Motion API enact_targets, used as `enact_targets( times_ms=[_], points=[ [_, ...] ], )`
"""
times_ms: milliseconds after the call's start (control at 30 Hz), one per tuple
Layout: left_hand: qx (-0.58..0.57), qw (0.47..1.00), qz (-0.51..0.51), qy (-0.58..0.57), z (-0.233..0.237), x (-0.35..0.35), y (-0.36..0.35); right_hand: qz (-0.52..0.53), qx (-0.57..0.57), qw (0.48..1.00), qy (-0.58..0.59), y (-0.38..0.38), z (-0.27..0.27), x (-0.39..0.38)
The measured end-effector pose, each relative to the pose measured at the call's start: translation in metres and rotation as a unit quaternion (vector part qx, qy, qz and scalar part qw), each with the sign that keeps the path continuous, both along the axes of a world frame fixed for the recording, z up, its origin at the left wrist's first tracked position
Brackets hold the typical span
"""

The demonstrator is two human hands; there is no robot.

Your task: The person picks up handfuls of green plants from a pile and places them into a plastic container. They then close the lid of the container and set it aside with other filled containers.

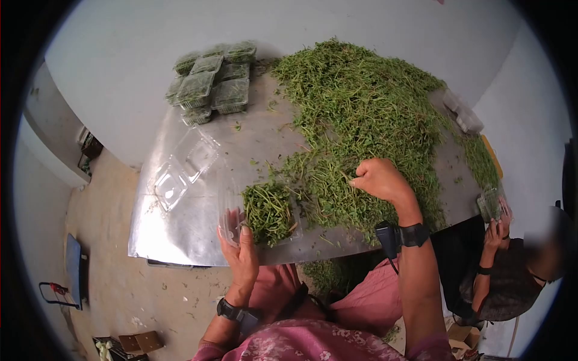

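My left hand (241, 249) grips the near left side of a clear plastic clamshell box (226, 201), thumb on its edge. Leafy green stems (268, 213) fill the box, which rests at the metal table's near edge with its lid apparently folded open to the left. My right hand (382, 180) is closed above the near part of a large heap of loose green stems (361, 102). Its thumb and forefinger are pinched together; whatever they may hold is too small to make out.
Filled, closed boxes (232, 95) are stacked at the table's (147, 234) back left. An empty open clamshell (195, 153) lies nearer. More clear boxes (462, 111) sit at the right edge. A co-worker (503, 277) at the right holds a filled box (489, 204).
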State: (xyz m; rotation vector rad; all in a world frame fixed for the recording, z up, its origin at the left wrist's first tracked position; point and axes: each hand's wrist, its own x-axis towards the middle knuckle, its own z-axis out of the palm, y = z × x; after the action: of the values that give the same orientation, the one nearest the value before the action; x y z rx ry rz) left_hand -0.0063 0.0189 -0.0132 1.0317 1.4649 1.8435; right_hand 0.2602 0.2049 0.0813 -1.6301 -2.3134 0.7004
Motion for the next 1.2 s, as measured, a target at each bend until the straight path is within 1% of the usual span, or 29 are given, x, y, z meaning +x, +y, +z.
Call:
enact_targets(
  times_ms=[33, 133, 233, 333, 467, 567, 667, 767, 800, 867, 1000, 1100, 1200],
  points=[
    [0.001, 1.000, 0.004, 0.001, 0.000, 0.000, 0.000, -0.003, -0.002, 1.000, -0.028, 0.002, -0.005, 0.003],
    [-0.003, 1.000, 0.005, 0.004, -0.002, -0.001, 0.000, -0.018, 0.042, 0.998, 0.044, 0.002, -0.004, 0.010],
    [0.007, 1.000, 0.009, -0.013, 0.000, 0.002, 0.001, -0.032, 0.053, 0.995, 0.072, -0.004, 0.001, 0.002],
    [0.011, 1.000, 0.008, -0.013, -0.001, 0.002, 0.001, -0.014, 0.036, 0.996, 0.080, -0.004, -0.009, -0.006],
    [0.010, 1.000, 0.004, -0.016, 0.000, 0.001, 0.001, -0.041, 0.005, 0.999, -0.023, -0.002, -0.019, -0.018],
    [0.009, 1.000, 0.006, -0.011, -0.001, 0.001, 0.001, -0.019, 0.009, 0.999, -0.038, 0.000, -0.023, -0.019],
    [0.009, 1.000, 0.008, -0.020, -0.003, 0.001, 0.000, -0.005, 0.018, 0.999, 0.048, 0.003, -0.011, -0.008],
    [0.007, 1.000, 0.007, -0.014, -0.001, 0.001, 0.000, -0.026, 0.014, 0.994, 0.104, 0.000, 0.003, -0.001],
    [0.006, 1.000, 0.005, -0.013, 0.000, 0.001, 0.000, -0.027, -0.015, 0.995, 0.092, 0.004, 0.006, 0.003],
    [0.004, 1.000, 0.004, -0.011, 0.001, 0.001, 0.001, -0.040, -0.013, 0.988, 0.145, 0.002, 0.009, 0.009],
    [0.005, 1.000, 0.011, -0.011, 0.001, 0.002, 0.000, -0.055, -0.029, 0.972, 0.226, -0.006, 0.035, 0.011],
    [0.006, 1.000, 0.012, -0.013, 0.002, 0.003, 0.000, -0.062, 0.067, 0.964, 0.249, -0.003, 0.033, 0.012],
    [0.004, 1.000, 0.009, -0.012, 0.000, 0.001, 0.000, -0.086, 0.185, 0.953, 0.226, -0.009, 0.031, 0.003]
  ],
)
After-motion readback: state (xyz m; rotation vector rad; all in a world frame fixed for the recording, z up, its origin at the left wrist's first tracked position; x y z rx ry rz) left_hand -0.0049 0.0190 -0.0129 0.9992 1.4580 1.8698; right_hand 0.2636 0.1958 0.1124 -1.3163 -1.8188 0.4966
